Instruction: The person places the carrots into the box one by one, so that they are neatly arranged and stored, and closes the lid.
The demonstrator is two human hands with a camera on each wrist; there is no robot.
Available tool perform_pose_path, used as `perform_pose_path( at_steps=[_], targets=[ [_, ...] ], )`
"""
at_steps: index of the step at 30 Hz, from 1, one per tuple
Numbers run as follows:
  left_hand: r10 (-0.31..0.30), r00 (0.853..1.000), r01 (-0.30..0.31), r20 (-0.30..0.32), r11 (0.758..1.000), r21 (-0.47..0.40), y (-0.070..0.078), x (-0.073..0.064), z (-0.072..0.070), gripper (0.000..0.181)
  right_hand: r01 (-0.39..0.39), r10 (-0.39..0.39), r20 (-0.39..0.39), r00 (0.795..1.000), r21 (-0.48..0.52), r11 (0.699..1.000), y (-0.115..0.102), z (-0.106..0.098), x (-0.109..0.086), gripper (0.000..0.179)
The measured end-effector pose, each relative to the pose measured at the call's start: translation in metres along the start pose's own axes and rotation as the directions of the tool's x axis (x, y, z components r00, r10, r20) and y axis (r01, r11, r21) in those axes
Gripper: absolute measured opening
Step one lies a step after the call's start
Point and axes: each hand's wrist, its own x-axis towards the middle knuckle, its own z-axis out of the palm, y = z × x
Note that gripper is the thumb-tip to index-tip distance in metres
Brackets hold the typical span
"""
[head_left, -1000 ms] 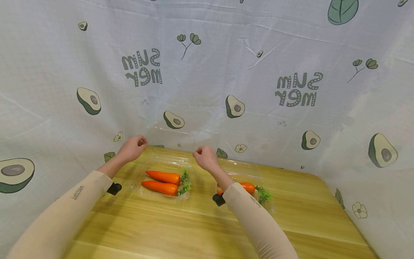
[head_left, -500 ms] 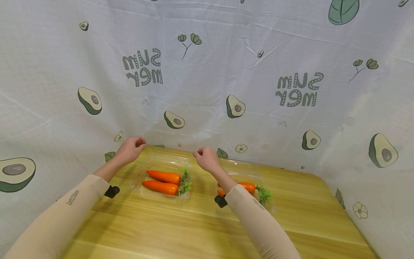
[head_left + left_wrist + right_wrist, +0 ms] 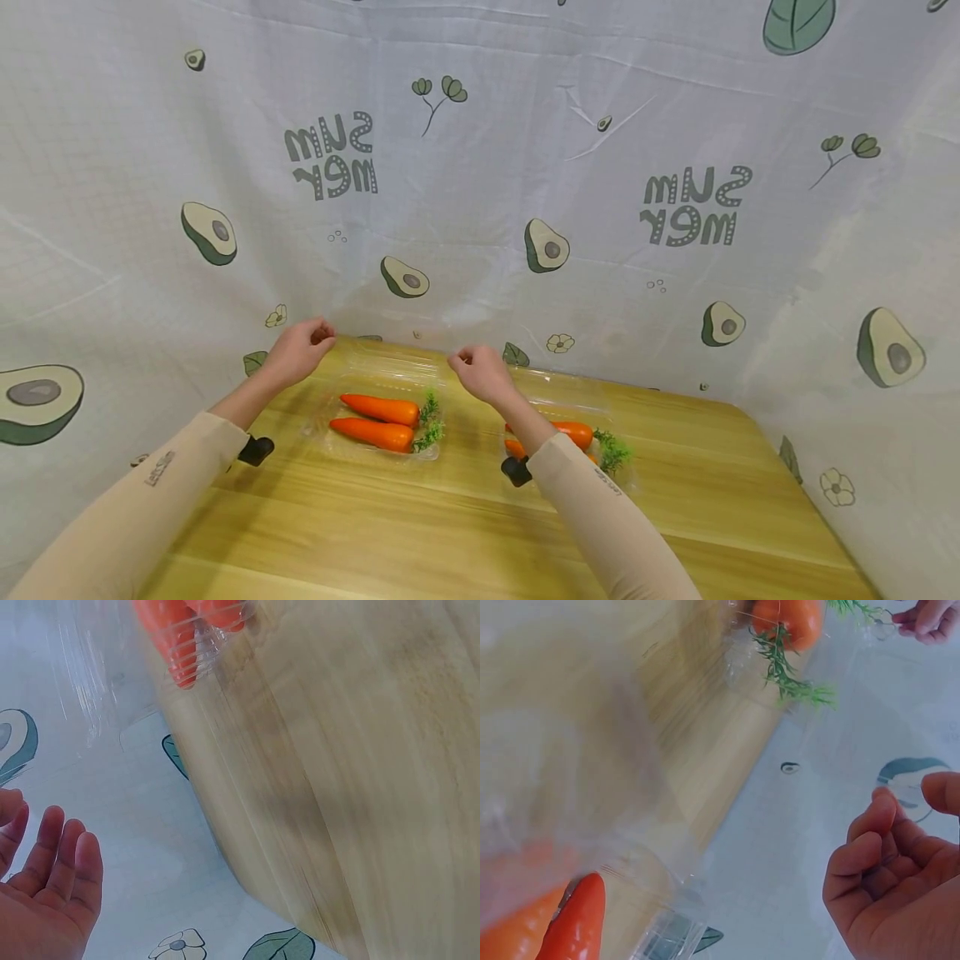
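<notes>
A clear plastic clamshell box (image 3: pixel 422 455) with two orange carrots (image 3: pixel 372 434) stands left of the middle. Its transparent lid (image 3: pixel 393 364) is raised at the back, its outline hard to make out. My left hand (image 3: pixel 306 343) pinches the lid's left far corner between thumb and index; the other fingers are spread in the left wrist view. My right hand (image 3: pixel 483 371) pinches near the lid's right far corner, fingers curled in the right wrist view; the clear edge itself barely shows there. Green leaf tufts (image 3: pixel 429 435) lie at the carrots' right ends.
A second clear box (image 3: pixel 562 387), lid back, holds carrots (image 3: pixel 576 434) with green tops (image 3: pixel 612 452); my right forearm partly covers it. The wooden table (image 3: pixel 390 533) meets a printed curtain (image 3: pixel 480 208) close behind the hands.
Both hands have moved slightly down in the head view, the left also a little leftward. The lid's far edge has dropped lower against the curtain. The carrots have not moved.
</notes>
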Motion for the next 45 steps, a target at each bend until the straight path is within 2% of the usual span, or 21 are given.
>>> perform_pose_path(
  at_steps=[19,29,38,45],
  targets=[
    [0.002,1.000,-0.003,-0.021,1.000,-0.025,0.000,-0.015,-0.001,0.017,0.019,-0.018,0.028,0.999,-0.016,1.000,-0.005,-0.003,-0.015,0.031],
    [0.001,1.000,-0.001,-0.006,0.999,-0.032,-0.002,-0.023,-0.001,0.019,0.010,-0.008,0.040,0.999,-0.035,0.999,-0.004,-0.002,-0.018,0.031],
    [0.061,0.998,-0.061,-0.010,0.998,0.020,-0.003,-0.029,-0.001,0.017,-0.002,0.003,0.061,0.998,-0.027,1.000,-0.001,-0.001,-0.022,0.030],
    [0.074,0.997,-0.074,-0.012,0.996,0.044,-0.007,-0.031,-0.001,0.018,-0.014,0.015,0.085,0.996,-0.013,1.000,0.000,-0.001,-0.025,0.032]
  ],
)
